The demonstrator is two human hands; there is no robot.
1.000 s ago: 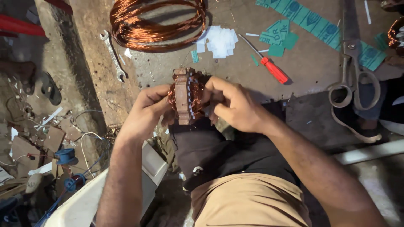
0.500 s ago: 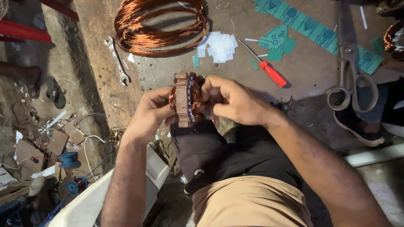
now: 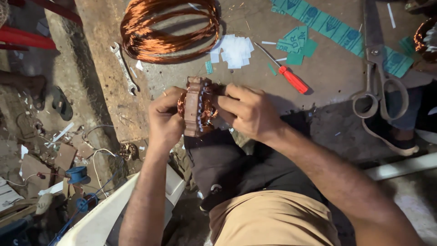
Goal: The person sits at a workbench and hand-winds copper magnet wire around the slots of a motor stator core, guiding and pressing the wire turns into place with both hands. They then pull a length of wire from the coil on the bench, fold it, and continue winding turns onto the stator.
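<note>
I hold a motor core (image 3: 196,107) up in front of me, over my lap and just at the near edge of the bench (image 3: 327,77). It is a brown metal ring with copper wire wound inside it. My left hand (image 3: 165,123) has its grip closed around the left side of the core, fingers curled over the edge. My right hand (image 3: 248,111) has its grip pressed on the right side, with the fingertips pushing into the wire. Both hands touch the core.

On the bench, far behind the core, lies a big coil (image 3: 168,29) of copper wire. Beside the coil, to its left, is a wrench (image 3: 124,68). To its right is a small pile of white paper bits (image 3: 233,49). A red screwdriver (image 3: 284,75) lies near the paper. Green paper strips (image 3: 327,23) run across the top. Big scissors (image 3: 378,64) lie at the right, well apart from my hands.
</note>
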